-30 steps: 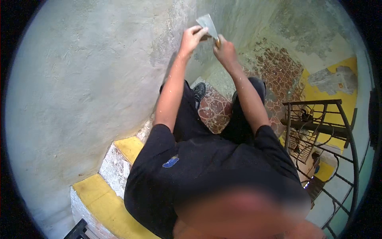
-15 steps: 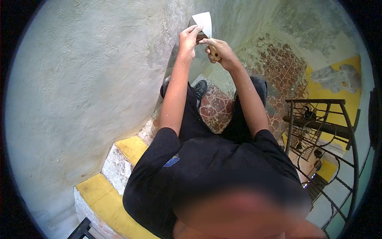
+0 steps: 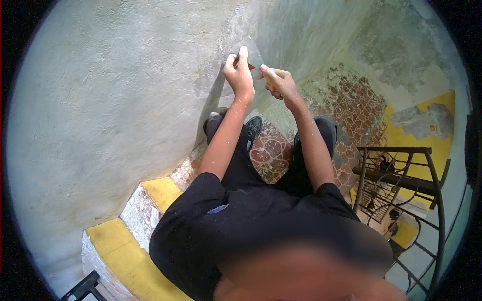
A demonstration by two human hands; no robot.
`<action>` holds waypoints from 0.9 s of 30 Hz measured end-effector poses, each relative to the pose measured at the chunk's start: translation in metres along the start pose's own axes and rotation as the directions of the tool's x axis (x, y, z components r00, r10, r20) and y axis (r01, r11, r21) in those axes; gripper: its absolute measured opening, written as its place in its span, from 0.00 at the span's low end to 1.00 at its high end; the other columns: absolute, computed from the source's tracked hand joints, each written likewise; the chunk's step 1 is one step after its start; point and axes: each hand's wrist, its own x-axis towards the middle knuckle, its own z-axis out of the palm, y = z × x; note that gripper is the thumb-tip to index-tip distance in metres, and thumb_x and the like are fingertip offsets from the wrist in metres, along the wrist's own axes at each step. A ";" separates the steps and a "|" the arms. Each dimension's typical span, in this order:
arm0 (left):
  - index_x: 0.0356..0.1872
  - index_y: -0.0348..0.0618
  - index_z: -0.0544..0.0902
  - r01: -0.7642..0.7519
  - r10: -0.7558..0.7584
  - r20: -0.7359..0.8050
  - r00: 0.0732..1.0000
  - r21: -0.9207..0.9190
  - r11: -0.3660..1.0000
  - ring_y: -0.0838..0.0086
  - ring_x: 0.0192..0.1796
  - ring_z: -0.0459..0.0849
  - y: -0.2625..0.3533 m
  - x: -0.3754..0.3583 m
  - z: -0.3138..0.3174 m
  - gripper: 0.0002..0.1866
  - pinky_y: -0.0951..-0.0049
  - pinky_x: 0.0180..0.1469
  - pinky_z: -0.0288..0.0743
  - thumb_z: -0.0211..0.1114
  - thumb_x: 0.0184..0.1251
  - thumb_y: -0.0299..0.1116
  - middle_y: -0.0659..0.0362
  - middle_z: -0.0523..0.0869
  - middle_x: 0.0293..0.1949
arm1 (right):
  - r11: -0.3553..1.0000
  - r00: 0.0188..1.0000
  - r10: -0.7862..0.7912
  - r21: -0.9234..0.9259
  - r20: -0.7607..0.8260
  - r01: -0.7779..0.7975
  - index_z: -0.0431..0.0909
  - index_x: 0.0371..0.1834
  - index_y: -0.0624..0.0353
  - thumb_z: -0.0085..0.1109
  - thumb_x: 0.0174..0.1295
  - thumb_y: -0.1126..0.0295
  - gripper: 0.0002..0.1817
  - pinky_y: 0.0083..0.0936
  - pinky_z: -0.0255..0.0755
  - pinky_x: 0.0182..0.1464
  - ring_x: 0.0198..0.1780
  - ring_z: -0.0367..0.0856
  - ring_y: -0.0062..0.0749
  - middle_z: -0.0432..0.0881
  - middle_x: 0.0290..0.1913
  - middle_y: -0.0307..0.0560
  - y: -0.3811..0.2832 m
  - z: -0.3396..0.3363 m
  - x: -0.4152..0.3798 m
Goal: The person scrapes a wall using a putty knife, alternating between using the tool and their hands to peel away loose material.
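Now two hands grip one putty knife (image 3: 252, 56): left hand (image 3: 239, 75) on blade, right hand (image 3: 279, 83) closed round handle

The scraper's handle (image 3: 269, 80) is mostly hidden inside the right hand (image 3: 281, 83).

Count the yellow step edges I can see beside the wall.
2. One yellow step edge lies just left of the black shirt, near the wall; the other is lower, at bottom left. More steps may be hidden under the body.
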 end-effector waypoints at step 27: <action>0.51 0.32 0.88 -0.026 0.028 -0.159 0.987 0.017 1.000 0.78 0.42 0.84 0.018 0.001 -0.012 0.20 0.72 0.43 0.82 0.61 0.83 0.43 0.62 0.88 0.42 | 0.973 0.982 0.064 0.207 0.180 -0.101 0.83 0.32 0.59 0.64 0.71 0.43 0.27 0.20 0.45 0.16 0.12 0.54 0.14 0.64 0.16 0.28 0.011 0.028 0.017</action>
